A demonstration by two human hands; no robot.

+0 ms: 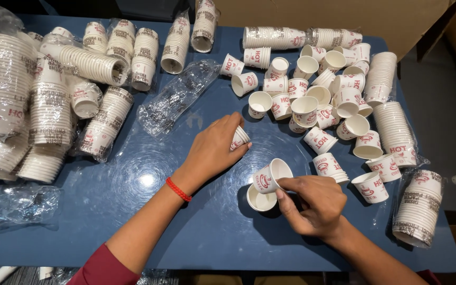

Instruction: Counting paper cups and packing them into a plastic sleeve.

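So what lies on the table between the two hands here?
In the head view, only bare blue table separates the left hand, closed on a paper cup, from the right hand holding another cup.

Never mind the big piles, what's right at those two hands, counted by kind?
Cups held: 2, a small cup in the left hand, a tilted cup in the right hand
Cups on the blue table beside the right hand: 1, a loose cup
Red wristbands: 1
Total: 4
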